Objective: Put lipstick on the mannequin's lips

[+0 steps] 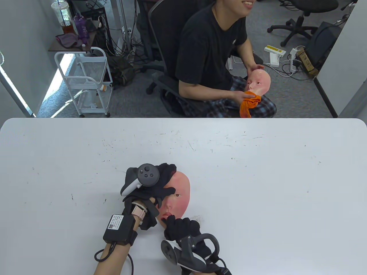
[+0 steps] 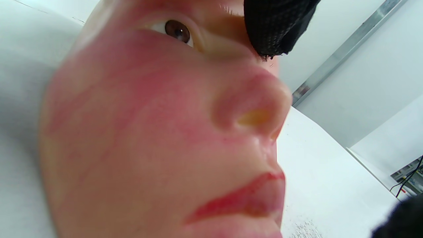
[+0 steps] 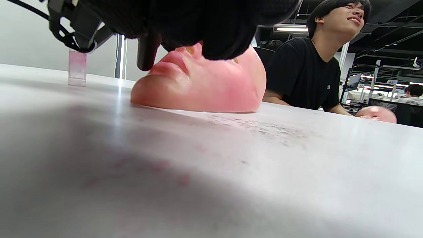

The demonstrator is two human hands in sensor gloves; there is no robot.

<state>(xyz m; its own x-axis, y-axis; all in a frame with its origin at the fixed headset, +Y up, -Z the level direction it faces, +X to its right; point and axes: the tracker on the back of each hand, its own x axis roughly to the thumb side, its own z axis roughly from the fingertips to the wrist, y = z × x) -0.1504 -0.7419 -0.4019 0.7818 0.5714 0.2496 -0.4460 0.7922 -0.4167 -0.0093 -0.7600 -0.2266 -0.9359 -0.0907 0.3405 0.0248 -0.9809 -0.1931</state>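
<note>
A pink mannequin face (image 1: pixel 180 189) lies face up on the white table (image 1: pixel 258 172), near its front edge. My left hand (image 1: pixel 165 179) holds it at the forehead, thumb across one eye; one gloved finger (image 2: pixel 274 26) shows above the nose in the left wrist view. The lips (image 2: pixel 244 201) carry red colour. My right hand (image 1: pixel 180 226) is at the chin and grips a dark lipstick (image 3: pixel 145 54), whose tip sits right at the lips (image 3: pixel 175 61). The face also shows in the right wrist view (image 3: pixel 211 89).
A small clear pink cap (image 3: pixel 77 67) stands on the table beyond the face. Dark smudges (image 1: pixel 197 219) mark the table beside the chin. A person (image 1: pixel 212 51) sits across the table with a second mannequin head (image 1: pixel 259 81) and an orange cloth (image 1: pixel 249 104).
</note>
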